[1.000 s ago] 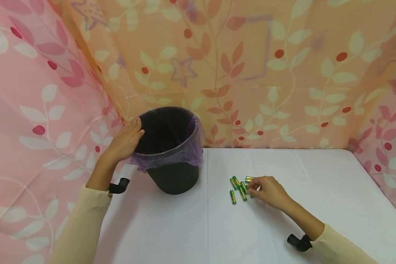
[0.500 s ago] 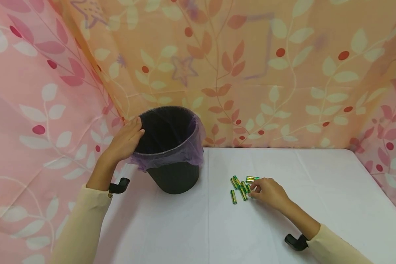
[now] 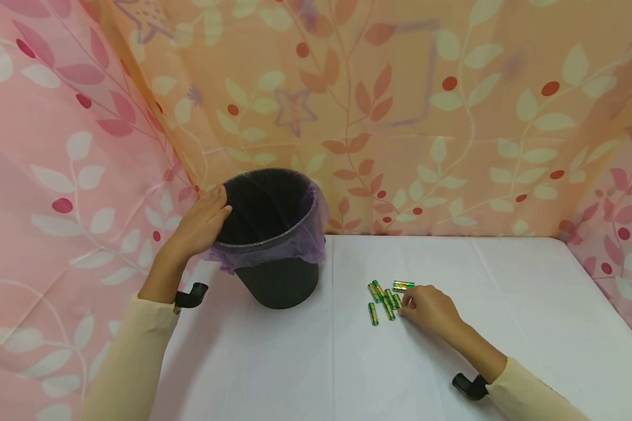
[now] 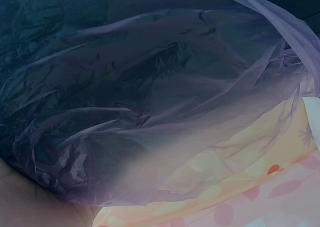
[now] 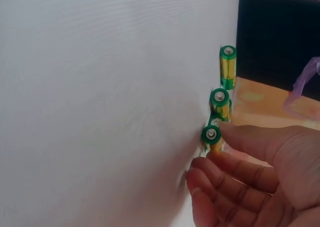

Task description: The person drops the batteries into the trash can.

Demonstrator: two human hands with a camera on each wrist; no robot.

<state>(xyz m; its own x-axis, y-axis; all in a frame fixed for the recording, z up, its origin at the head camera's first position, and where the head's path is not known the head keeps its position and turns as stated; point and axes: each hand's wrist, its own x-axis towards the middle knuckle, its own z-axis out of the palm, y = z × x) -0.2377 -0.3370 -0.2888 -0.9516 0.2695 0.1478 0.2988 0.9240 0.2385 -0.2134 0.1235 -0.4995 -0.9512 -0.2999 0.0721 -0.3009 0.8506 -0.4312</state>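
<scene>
Green batteries [image 3: 388,308], long axes mostly forward, some sideways; right grip [image 3: 430,308] narrow beside one, pinch unclear

Left hand [image 3: 197,222] laid out, right hand [image 3: 430,308] pinching
Left one's farther off, fingers pretty straight. Right one's nearer, thumb [image 5: 255,141] and index finger [image 5: 242,169] close together, other fingers [image 5: 227,187] curled, right forearm [image 3: 479,349] slanting in from the right.

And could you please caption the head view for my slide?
Left hand on a purple-lined bin, right hand at batteries on a white table.
</scene>
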